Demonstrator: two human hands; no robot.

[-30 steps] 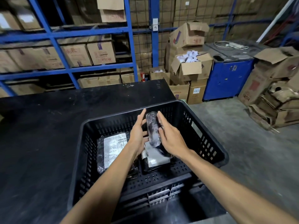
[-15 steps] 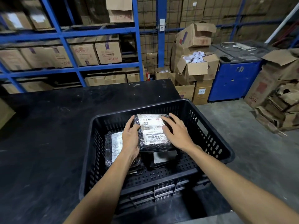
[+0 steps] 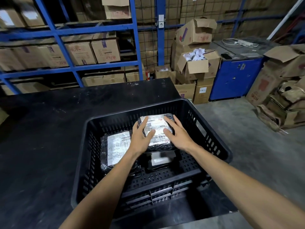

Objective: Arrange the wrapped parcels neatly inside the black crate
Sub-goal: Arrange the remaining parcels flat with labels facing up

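Observation:
The black slatted crate [image 3: 165, 177] stands on the right end of a black table [image 3: 41, 129]. Three black-wrapped parcels lie inside it. The one with a white label [image 3: 157, 125] sits toward the far wall, partly overlapping a smaller parcel [image 3: 160, 160] below it. My left hand [image 3: 140, 138] covers its left edge and my right hand [image 3: 179, 134] covers its right edge, fingers spread, holding it between them. A larger labelled parcel [image 3: 115, 146] lies flat along the crate's left side, under my left forearm.
Blue shelving [image 3: 66, 50] with cardboard boxes runs behind the table. Open boxes [image 3: 196, 66] and a blue cabinet [image 3: 234, 78] stand on the concrete floor to the right, with flattened cardboard [image 3: 283, 103] further right. The crate overhangs the table's right edge.
The parcel, held upright on edge a second ago, was turned label up and lowered toward the crate's far side. My fingers went from curled round it to spread over its top.

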